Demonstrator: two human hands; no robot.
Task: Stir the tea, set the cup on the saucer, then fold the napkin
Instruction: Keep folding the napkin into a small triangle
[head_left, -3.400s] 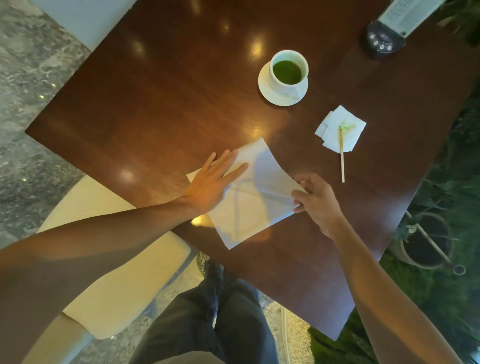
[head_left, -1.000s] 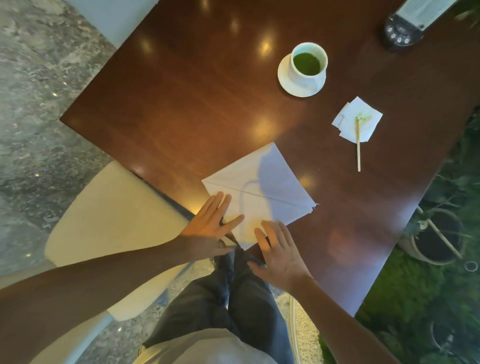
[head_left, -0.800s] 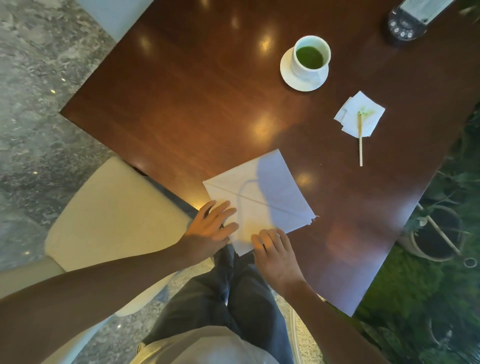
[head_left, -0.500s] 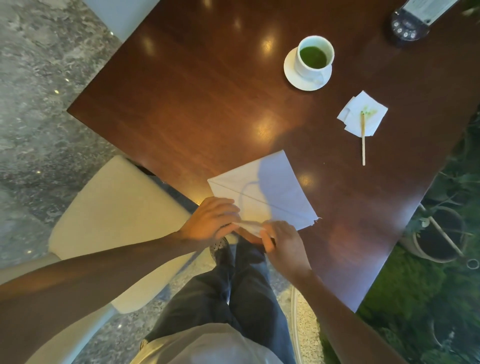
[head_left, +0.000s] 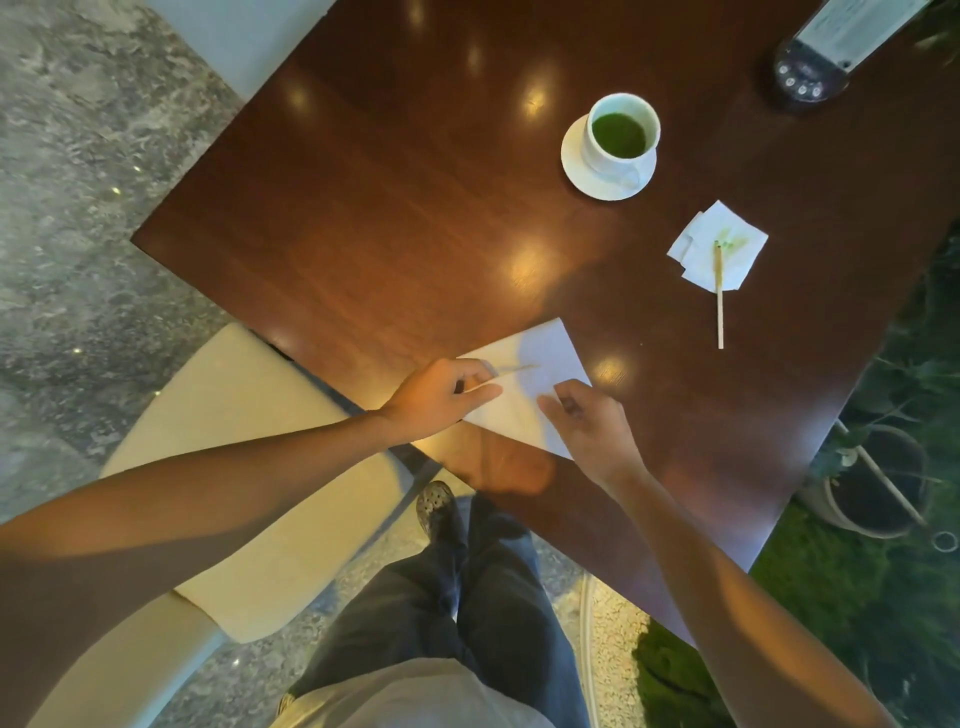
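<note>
Two steps looked done: I saw the cup (head_left: 621, 136) on its saucer (head_left: 605, 171), stir stick (head_left: 719, 299) aside. Both hands' fingers, left hand (head_left: 441, 397) and right hand (head_left: 587, 423), seemingly pinched the half-folded napkin (head_left: 530, 384) near the bench (head_left: 415, 208) edge; folding remained.

The scene is viewed from one head-worn wide-angle camera, aimed steeply down over the table (head_left: 389, 197); forearms are seen close below, the floor (head_left: 67, 218) at left.

Cup (head_left: 621, 136) sitting on saucer (head_left: 581, 171), upper right of frame; stirrer (head_left: 720, 306) lying partly on small tissue (head_left: 722, 244) below it; napkin (head_left: 535, 395) lying centre, near table (head_left: 363, 197) edge.
</note>
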